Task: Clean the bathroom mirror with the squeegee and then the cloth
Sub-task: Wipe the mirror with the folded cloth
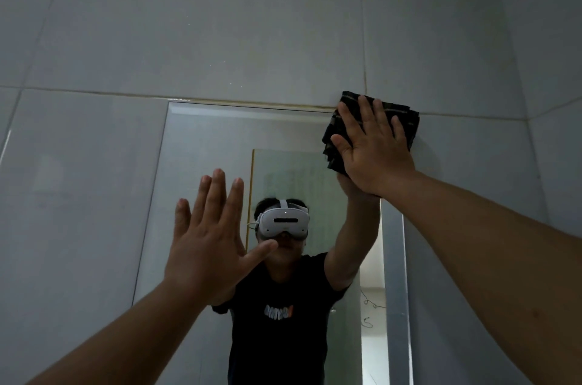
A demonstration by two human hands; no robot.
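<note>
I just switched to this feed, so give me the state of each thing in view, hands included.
cloth: folded, pressed flat at the mirror's top right corner
mirror: mounted on the tiled wall, being wiped
right hand: open palm flat on the cloth
left hand: open, fingers spread, empty
squeegee: not in view

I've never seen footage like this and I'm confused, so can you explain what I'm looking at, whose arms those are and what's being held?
There is only one picture, taken by a camera worn on a person's head, so the two arms reaching in are their own. They face a mirror on a tiled wall, and the figure with the white headset is their reflection. The right hand presses a dark folded cloth flat against the mirror's top right corner. The left hand is open, fingers spread, holding nothing. No squeegee is in view.
</note>
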